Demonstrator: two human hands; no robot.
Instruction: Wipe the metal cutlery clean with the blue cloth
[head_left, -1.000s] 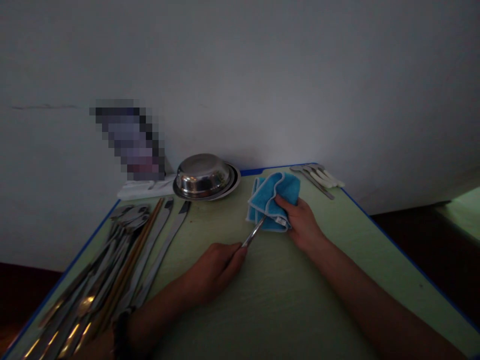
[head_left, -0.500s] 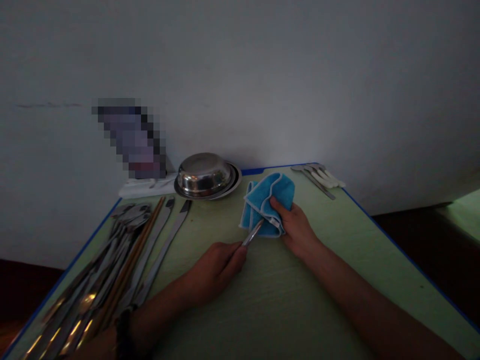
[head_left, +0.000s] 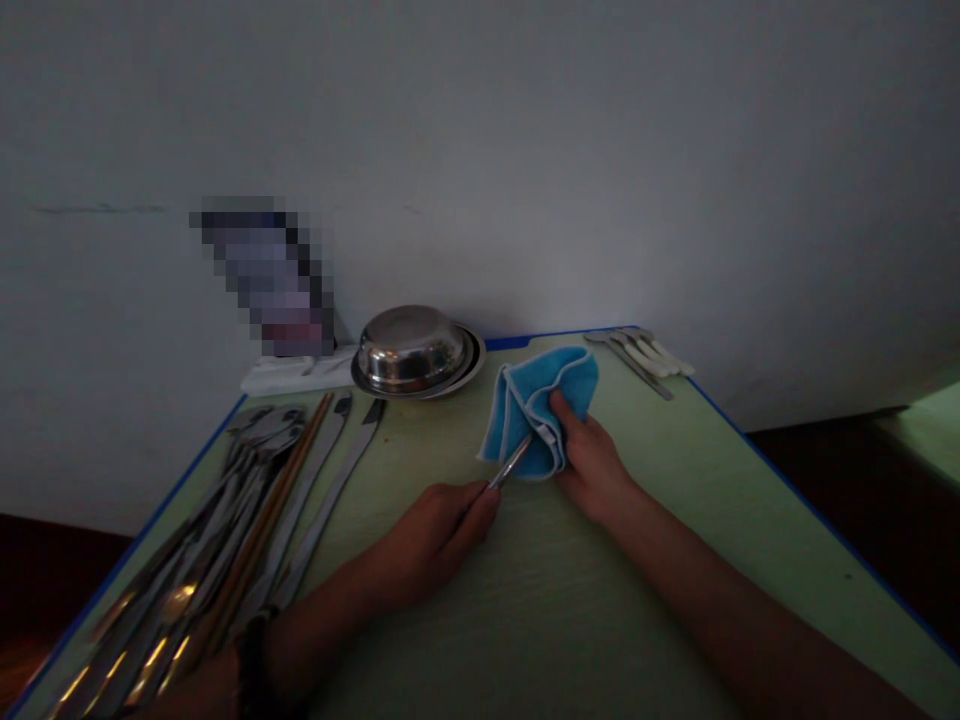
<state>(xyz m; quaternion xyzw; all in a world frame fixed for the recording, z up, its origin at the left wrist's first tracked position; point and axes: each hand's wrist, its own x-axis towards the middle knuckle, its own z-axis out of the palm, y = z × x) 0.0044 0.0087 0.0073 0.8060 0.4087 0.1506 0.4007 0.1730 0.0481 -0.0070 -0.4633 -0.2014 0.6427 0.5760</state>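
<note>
My left hand is closed around a slim, shiny metal utensil. The utensil's far end disappears into a blue cloth, so I cannot tell whether it is a spoon, a fork or something else. The cloth has pale edging and a small white label, and hangs in loose folds. My right hand grips this cloth from the right, thumb on top and the other fingers mostly hidden behind it. Both hands are over the middle of the pale green table.
Spoons and other long cutlery, wooden chopsticks and two table knives lie on the left. Steel bowls stand at the back, one upside down. A few forks or spoons lie back right. A blurred-out upright object leans against the wall.
The cloth has shifted slightly right and its folds have opened out differently around the utensil. Both hands have moved a little to the right and keep their grips.
</note>
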